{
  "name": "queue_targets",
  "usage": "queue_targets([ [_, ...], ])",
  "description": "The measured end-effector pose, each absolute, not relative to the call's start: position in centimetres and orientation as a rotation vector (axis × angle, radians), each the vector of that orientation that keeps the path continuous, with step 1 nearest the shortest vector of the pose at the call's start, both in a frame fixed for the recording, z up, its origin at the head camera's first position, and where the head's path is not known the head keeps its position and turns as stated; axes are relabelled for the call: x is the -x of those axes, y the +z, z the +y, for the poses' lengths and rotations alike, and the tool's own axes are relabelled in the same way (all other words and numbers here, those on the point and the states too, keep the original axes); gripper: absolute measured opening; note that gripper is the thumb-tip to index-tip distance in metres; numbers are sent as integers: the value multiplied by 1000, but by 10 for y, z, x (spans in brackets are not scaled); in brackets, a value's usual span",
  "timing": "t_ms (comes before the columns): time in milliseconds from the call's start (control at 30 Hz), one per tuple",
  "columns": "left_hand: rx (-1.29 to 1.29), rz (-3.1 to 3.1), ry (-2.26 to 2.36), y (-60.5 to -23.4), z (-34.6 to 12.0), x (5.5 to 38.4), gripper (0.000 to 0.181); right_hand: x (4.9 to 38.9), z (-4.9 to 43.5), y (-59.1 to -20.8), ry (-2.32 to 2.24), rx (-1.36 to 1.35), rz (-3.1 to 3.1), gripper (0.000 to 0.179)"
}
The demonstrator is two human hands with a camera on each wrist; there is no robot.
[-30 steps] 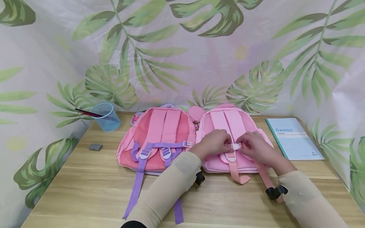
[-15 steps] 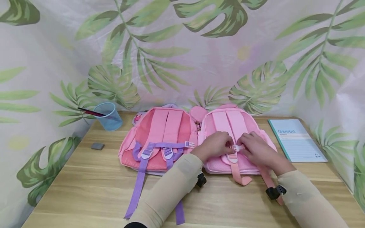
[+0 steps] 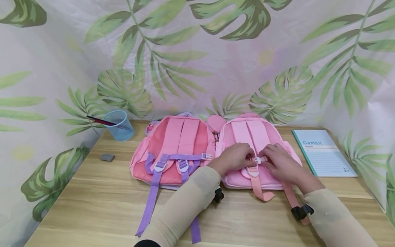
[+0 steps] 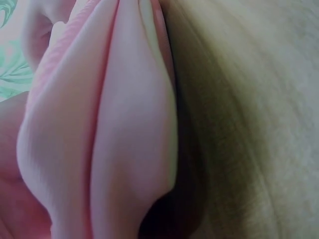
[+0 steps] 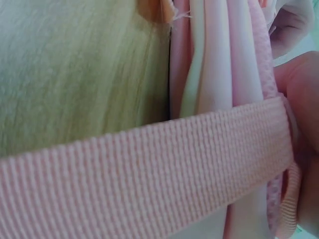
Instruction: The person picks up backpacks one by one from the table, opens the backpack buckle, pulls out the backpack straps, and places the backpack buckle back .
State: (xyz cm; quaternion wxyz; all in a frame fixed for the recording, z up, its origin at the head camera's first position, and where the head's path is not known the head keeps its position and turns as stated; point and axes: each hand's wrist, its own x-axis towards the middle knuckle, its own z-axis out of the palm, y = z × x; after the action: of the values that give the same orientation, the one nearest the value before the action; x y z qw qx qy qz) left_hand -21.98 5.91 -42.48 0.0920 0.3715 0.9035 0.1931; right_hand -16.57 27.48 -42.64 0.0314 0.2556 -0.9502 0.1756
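Note:
Two pink backpacks lie side by side with their straps facing up. Over the right backpack, a small white plastic buckle sits between both hands. My left hand pinches its left end, at a short orange strap. From the other side my right hand pinches the right end, its fingertips close to the left hand's. The fingers hide part of the buckle. Orange webbing straps hang from the pack's lower edge. In the right wrist view, a ribbed strap crosses in front of the pack's side.
The left backpack carries purple straps and a white buckle end. A blue mesh cup with pens and a grey eraser stand left on the wooden table. A notebook lies at right.
The head view has shifted slightly, so everything sits a little further right. Both hands stay at the buckle, and more of its white plastic shows between the fingertips.

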Motion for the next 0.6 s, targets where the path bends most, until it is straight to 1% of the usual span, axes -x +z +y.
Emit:
queue_targets([
  [133, -1115, 2680, 584, -426, 59, 219, 21, 163, 278, -425, 565, -797, -2924, 22],
  [400, -1131, 2679, 614, -429, 58, 221, 21, 161, 282, -424, 605, -804, -2876, 21],
  [600, -1135, 2683, 587, -427, 55, 220, 23, 161, 285, -421, 747, -725, -2844, 19],
])
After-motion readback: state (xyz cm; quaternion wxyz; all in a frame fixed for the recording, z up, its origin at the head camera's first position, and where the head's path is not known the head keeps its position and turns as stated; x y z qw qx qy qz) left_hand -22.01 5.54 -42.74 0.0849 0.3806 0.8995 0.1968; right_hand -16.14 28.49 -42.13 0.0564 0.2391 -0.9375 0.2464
